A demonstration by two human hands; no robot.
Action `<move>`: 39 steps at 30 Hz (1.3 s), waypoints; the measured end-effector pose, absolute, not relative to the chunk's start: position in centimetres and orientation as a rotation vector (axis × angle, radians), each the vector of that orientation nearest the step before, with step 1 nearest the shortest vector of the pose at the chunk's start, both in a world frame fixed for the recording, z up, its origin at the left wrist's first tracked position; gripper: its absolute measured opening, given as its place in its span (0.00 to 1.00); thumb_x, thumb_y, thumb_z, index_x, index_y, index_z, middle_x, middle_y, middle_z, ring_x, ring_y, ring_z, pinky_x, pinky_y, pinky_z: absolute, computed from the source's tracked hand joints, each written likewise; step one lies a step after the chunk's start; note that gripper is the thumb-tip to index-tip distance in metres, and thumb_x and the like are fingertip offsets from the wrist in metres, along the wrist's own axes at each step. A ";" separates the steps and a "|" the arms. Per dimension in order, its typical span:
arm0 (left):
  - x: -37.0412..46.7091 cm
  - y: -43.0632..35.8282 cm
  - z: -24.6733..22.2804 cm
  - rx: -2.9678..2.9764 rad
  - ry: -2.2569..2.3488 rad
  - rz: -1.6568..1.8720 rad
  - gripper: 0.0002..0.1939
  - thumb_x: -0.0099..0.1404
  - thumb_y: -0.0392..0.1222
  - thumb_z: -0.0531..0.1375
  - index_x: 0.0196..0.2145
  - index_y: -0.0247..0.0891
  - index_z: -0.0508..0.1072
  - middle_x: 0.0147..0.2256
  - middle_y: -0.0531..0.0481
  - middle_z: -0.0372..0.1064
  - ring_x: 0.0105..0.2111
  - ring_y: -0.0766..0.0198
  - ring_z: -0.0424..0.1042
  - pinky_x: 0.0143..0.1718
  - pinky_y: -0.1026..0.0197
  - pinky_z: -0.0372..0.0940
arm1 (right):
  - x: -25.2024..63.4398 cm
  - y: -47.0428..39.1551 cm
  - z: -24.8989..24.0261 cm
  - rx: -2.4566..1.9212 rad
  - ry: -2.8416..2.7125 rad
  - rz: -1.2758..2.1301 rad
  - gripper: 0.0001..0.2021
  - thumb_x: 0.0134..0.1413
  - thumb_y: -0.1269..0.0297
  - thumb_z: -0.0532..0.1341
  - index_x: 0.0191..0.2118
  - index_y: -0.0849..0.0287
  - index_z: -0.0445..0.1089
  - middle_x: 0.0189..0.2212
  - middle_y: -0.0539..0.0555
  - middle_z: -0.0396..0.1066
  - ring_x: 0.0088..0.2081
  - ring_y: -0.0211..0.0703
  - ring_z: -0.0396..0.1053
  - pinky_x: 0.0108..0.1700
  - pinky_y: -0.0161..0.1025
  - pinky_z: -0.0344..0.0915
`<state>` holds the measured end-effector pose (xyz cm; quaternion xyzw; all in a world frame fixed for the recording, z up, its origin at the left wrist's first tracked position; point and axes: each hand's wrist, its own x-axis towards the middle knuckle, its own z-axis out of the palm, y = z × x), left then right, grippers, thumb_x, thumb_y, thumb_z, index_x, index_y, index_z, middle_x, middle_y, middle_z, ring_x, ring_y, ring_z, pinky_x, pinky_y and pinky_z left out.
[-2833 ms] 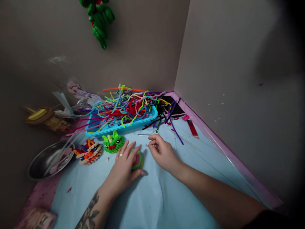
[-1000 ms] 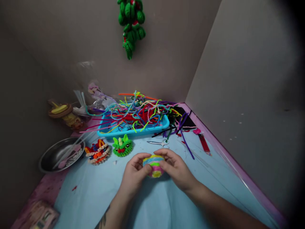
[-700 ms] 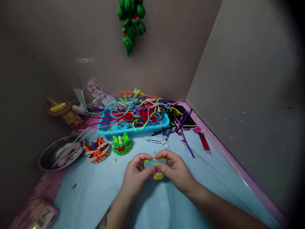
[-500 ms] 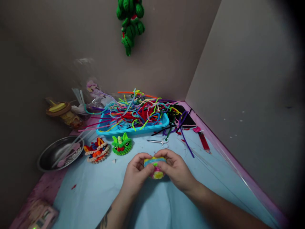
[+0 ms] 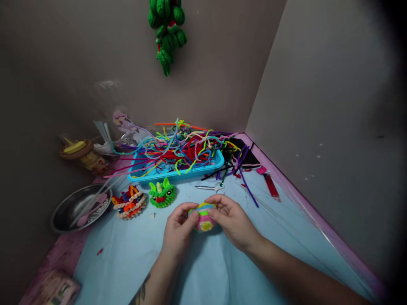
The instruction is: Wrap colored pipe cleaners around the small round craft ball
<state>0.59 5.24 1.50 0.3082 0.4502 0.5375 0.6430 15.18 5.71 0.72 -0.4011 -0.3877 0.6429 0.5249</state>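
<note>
A small round fuzzy piece (image 5: pixel 206 224) in pink, yellow, blue and green is held between both hands above the blue table cover. My left hand (image 5: pixel 180 224) grips its left side, with the thumb on the front. On its right side, my right hand (image 5: pixel 231 218) has thumb and fingers closed round the edge. Beyond the hands lie silver scissors (image 5: pixel 210 187). A green fuzzy animal head (image 5: pixel 162 195) and an orange, blue and cream one (image 5: pixel 129 204) rest to the left.
A blue tray (image 5: pixel 178 176) heaped with coloured fuzzy stems stands at the back. At left are a metal bowl (image 5: pixel 60 216) and a yellow-lidded cup (image 5: pixel 84 154). A red packet (image 5: pixel 271 186) lies at right. Green fuzzy pieces (image 5: pixel 167 42) hang above.
Both hands have shifted slightly left and up with the fuzzy piece, which now shows more of its pink and yellow front. The camera view has moved a little.
</note>
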 end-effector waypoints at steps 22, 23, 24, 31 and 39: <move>0.3 5.1 2.1 1.351 1.154 1.206 0.31 0.39 0.38 0.73 0.45 0.42 0.75 0.52 0.42 0.65 0.57 0.47 0.58 0.59 0.53 0.51 | 15.2 5.8 1.0 -0.809 -0.796 1.797 0.22 0.42 0.58 0.70 0.45 0.58 0.67 0.30 0.51 0.71 0.32 0.39 0.70 0.35 0.35 0.63; 0.3 5.0 2.0 1.350 1.145 1.195 0.30 0.41 0.39 0.72 0.45 0.42 0.75 0.51 0.42 0.66 0.55 0.47 0.60 0.58 0.53 0.52 | 15.1 5.7 1.0 -0.785 -0.810 1.813 0.21 0.45 0.56 0.68 0.45 0.58 0.68 0.31 0.52 0.72 0.33 0.40 0.71 0.37 0.36 0.64; 0.3 5.0 1.8 1.299 1.128 1.187 0.29 0.44 0.41 0.71 0.46 0.42 0.74 0.50 0.42 0.67 0.53 0.48 0.63 0.56 0.52 0.54 | 15.1 5.6 1.0 -0.776 -0.835 1.808 0.20 0.47 0.53 0.66 0.44 0.59 0.68 0.32 0.54 0.72 0.34 0.41 0.71 0.38 0.38 0.65; 1.1 4.2 2.0 0.715 0.850 1.088 0.24 0.54 0.51 0.64 0.47 0.39 0.72 0.48 0.41 0.70 0.45 0.51 0.70 0.45 0.56 0.63 | 15.4 5.9 0.4 -1.206 -1.440 1.019 0.26 0.41 0.67 0.66 0.50 0.53 0.63 0.50 0.57 0.64 0.52 0.51 0.62 0.53 0.49 0.60; 2.5 3.3 1.3 0.897 1.025 1.060 0.22 0.62 0.56 0.54 0.40 0.35 0.77 0.41 0.41 0.74 0.43 0.52 0.70 0.44 0.58 0.61 | 14.9 5.5 -1.1 -1.233 -1.561 0.968 0.32 0.38 0.77 0.59 0.54 0.54 0.58 0.52 0.58 0.58 0.48 0.49 0.62 0.50 0.48 0.63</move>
